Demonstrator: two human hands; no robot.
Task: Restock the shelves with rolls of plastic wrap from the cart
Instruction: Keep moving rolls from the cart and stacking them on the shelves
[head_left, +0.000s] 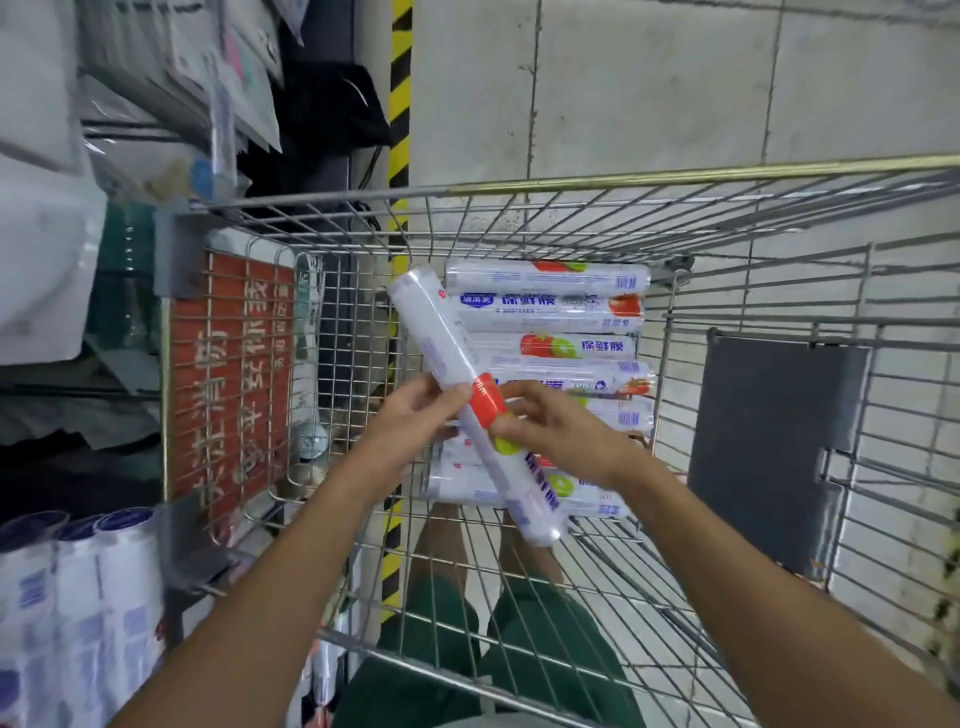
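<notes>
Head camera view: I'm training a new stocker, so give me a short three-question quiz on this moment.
1. True or false: only the left hand holds the lifted roll.
2. The stacked rolls in the cart lie: A) upright, B) flat, side by side, C) on the floor.
3. Fill in: the shelved rolls appear at the picture's lower ____ corner.
Key: 1 false, the right hand holds it too; 2 B; 3 left.
</notes>
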